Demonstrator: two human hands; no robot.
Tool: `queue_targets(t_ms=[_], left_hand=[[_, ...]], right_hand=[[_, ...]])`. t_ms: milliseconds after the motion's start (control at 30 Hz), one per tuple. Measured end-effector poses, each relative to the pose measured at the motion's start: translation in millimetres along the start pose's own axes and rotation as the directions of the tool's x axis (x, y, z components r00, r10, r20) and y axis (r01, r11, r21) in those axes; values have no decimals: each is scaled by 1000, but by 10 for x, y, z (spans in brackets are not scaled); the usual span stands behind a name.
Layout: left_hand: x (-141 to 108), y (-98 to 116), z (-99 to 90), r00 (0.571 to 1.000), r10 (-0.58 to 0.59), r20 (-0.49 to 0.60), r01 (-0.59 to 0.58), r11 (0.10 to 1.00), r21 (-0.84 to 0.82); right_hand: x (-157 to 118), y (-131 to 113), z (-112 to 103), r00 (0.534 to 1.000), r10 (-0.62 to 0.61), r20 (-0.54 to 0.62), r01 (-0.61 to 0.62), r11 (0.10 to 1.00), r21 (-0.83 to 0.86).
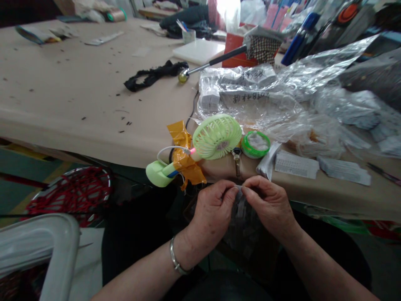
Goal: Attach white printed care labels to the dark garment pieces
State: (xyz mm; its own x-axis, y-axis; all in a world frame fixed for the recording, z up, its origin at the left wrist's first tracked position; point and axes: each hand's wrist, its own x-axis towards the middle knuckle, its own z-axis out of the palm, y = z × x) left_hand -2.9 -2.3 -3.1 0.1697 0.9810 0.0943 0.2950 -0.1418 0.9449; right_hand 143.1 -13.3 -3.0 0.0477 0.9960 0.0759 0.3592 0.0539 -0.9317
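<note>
My left hand (216, 205) and my right hand (269, 202) meet just in front of the table edge. Both are closed, thumb against forefinger, pinching a small whitish piece (239, 188) whose kind I cannot make out. Below them, in shadow near the lap, are several pale slips (242, 217). On the table edge beyond the fingers lie a small metal-and-brown tool (237, 161) and a green-rimmed round tub (255, 144) with white stuff in it. Stacks of printed paper labels (297, 164) lie to the right of the tub.
A light-green fan (217, 136) is fixed to the edge with orange-brown tape (188, 165). Clear plastic bags (250, 100) cover the right side. A black cloth strip (153, 75) and a dark-handled rod (213, 63) lie farther back. A white chair (67, 238) stands lower left.
</note>
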Motion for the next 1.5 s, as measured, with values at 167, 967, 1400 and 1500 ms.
queue_targets(t_ms=[167,967,1400,1500], left_hand=[[22,-6,-1,1000,18,-22,-18,1000,17],[78,32,1,998,-60,-15,60,998,-11],[-7,-216,25,979,-202,22,203,976,-85],[-20,-225,30,977,-206,44,209,975,-76]], right_hand=[[15,-2,-1,998,-63,-17,62,997,-35],[7,17,9,995,-88,-36,86,995,-54],[436,-227,-534,783,-619,65,464,510,-724],[593,-153,-542,818,-567,93,382,416,-825]])
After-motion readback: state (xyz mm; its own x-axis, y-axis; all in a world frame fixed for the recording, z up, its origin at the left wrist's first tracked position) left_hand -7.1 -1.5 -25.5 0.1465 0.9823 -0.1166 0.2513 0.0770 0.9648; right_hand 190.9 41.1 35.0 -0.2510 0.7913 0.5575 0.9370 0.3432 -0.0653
